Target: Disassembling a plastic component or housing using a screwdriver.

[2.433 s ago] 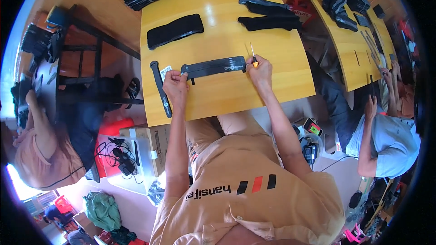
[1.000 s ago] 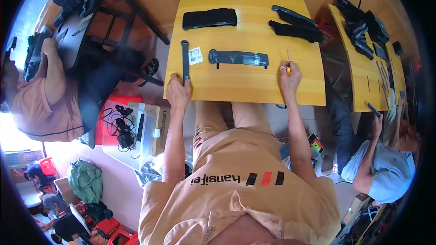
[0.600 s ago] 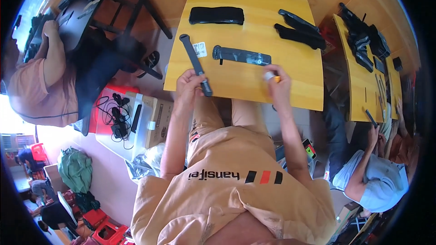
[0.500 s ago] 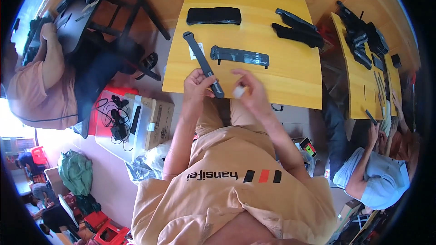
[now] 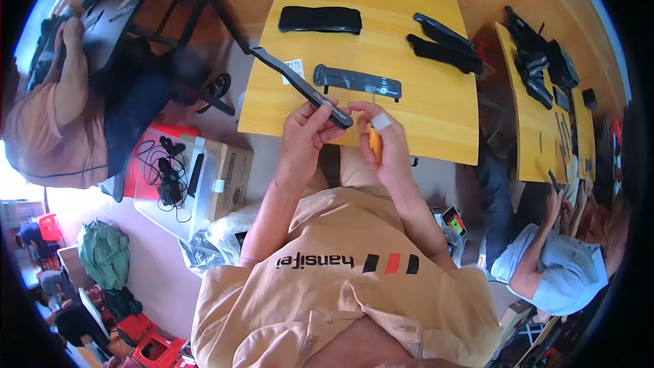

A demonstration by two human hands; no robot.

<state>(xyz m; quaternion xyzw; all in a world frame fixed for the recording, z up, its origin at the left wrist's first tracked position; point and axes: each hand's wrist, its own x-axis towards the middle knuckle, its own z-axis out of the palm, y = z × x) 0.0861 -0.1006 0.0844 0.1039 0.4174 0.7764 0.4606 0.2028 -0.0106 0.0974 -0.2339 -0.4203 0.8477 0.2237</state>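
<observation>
My left hand [image 5: 300,140] is closed around the rounded near end of a long dark grey strap [image 5: 287,73], which slants away to the far left over the table. Close beside it, my right hand [image 5: 393,146] grips an orange-handled tool [image 5: 374,144]. A thin shaft seems to point up from it; whether it is a screwdriver or an awl I cannot tell. One finger of that hand wears a white wrap [image 5: 381,121]. Beyond both hands, a flat dark grey strap piece [image 5: 357,81] with small black tabs lies on the yellow table [image 5: 436,119].
A black padded band [image 5: 320,20] lies farther back, and black strips [image 5: 444,53] at the right. A paper slip [image 5: 293,69] is left of the strap piece. A carton [image 5: 234,180] and a clear bin with cables [image 5: 170,180] stand lower left. Other people work on both sides.
The strap's near end has moved right and tilted, its far end shifting left. My right hand, blurred before, has settled near it, and the orange-handled tool now shows.
</observation>
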